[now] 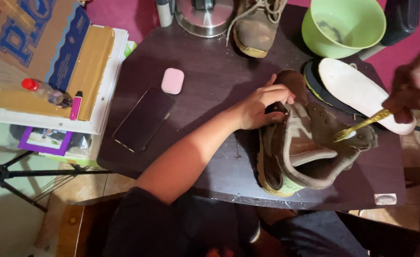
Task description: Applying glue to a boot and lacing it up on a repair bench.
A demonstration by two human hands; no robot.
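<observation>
Fingers of the left hand [262, 107] are curled together and clamped on the upper edge of a brown work boot [305, 147], which lies on its side near the front right edge of a dark wooden table [210, 76], its opening turned up toward the camera. At the right edge of the view, the right hand [412, 88] is blurred; its fingers are closed around the end of a yellow bootlace [362, 126], which runs down to the boot's eyelet flap. Just behind the boot lies a white insole [362, 90], resting partly on a dark insole [322, 88]. At the table's back edge stands a second brown boot [255, 26], with a lime green bowl [343, 24] at the back right corner. Near the left edge lie a black smartphone [144, 119] and a pink earbud case [172, 80].
</observation>
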